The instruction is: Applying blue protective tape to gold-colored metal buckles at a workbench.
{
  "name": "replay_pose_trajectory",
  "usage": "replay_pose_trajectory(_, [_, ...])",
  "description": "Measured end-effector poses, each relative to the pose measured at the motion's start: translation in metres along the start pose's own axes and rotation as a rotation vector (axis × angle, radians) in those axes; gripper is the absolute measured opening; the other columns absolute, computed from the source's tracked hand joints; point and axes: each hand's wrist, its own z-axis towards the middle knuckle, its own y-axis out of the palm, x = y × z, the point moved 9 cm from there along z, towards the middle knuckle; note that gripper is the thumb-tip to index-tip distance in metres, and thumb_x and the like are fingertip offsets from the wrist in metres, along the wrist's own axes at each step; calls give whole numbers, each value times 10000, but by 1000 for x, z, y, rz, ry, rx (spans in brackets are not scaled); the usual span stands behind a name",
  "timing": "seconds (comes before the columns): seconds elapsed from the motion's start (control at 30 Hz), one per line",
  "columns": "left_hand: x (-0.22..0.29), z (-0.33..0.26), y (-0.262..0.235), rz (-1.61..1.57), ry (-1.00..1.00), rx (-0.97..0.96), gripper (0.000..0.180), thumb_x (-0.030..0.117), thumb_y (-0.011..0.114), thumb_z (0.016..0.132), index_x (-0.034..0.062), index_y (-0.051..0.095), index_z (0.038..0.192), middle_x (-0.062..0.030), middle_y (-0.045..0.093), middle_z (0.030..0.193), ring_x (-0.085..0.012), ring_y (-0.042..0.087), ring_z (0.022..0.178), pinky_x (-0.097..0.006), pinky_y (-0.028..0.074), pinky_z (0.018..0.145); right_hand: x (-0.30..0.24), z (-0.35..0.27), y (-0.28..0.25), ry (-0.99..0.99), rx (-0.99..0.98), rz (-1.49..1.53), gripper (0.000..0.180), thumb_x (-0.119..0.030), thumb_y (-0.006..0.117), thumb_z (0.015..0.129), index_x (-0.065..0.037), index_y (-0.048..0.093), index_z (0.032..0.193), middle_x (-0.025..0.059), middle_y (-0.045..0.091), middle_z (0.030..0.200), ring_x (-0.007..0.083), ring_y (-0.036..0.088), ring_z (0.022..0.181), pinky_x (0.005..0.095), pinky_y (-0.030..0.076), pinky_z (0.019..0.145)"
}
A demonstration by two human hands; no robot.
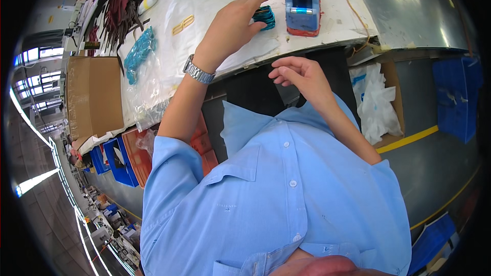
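My left hand [231, 29], with a metal-band watch [198, 71] on its wrist, reaches over the white table. Its thumb and forefinger sit around a small stack of glossy teal pieces [266, 18], and the palm side is hidden. My right hand [302, 75] hovers in front of the table's near edge, fingers loosely bent and slightly apart, with nothing visible in them. Just right of the stack stands a blue tape dispenser [303, 13] with a red-edged base. Gold-coloured buckle-like frames [183, 24] lie on white sheeting to the left of my left hand.
A clear bag with teal contents [140, 53] lies at the table's left, beside a cardboard box [95, 97]. Dark red and brown strips [120, 7] are heaped at the far left. A carton with white plastic bags [378, 105] stands below the table on the right, near a blue bin [458, 97].
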Motion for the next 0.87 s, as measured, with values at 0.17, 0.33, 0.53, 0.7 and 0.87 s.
replay_pose_trajectory(0.17, [-1, 5, 13, 133, 10, -68, 476, 125, 800, 893, 57, 656, 1341, -144, 736, 1188, -341, 706, 1091, -423, 558, 957, 0, 1, -1, -11, -27, -3, 265, -119, 618, 1075, 33, 724, 1264, 117, 808, 1078, 150, 756, 937, 282, 591, 838])
replay_pose_trajectory(0.33, [0, 4, 18, 32, -62, -138, 427, 116, 805, 876, 34, 682, 1276, -183, 759, 1125, -380, 723, 1043, -445, 573, 915, 4, -2, -5, 1, -41, 17, 264, -114, 611, 1078, 28, 724, 1269, 120, 809, 1079, 150, 756, 937, 280, 588, 836])
replay_pose_trajectory(0.53, [5, 6, 17, 115, -31, -107, 335, 141, 826, 845, 6, 678, 1114, -207, 738, 933, -411, 717, 916, -473, 570, 816, 3, -5, -12, 7, -50, 10, 268, -115, 606, 1081, 33, 722, 1272, 121, 809, 1075, 148, 756, 935, 282, 589, 840])
replay_pose_trajectory(0.7, [3, 3, 22, 126, -77, -125, 425, 141, 793, 888, 27, 679, 1282, -183, 761, 1084, -376, 716, 1036, -437, 572, 915, 0, -8, -14, 14, -64, 12, 267, -115, 608, 1081, 35, 723, 1269, 118, 809, 1076, 146, 753, 933, 280, 587, 843])
replay_pose_trajectory(0.87, [6, -3, 21, 95, -41, -64, 459, 142, 776, 885, 30, 632, 1306, -201, 736, 1136, -376, 685, 1097, -464, 551, 955, -3, -14, -16, 21, -97, 27, 290, -137, 631, 1080, 29, 717, 1301, 128, 797, 1109, 145, 746, 975, 287, 587, 877])
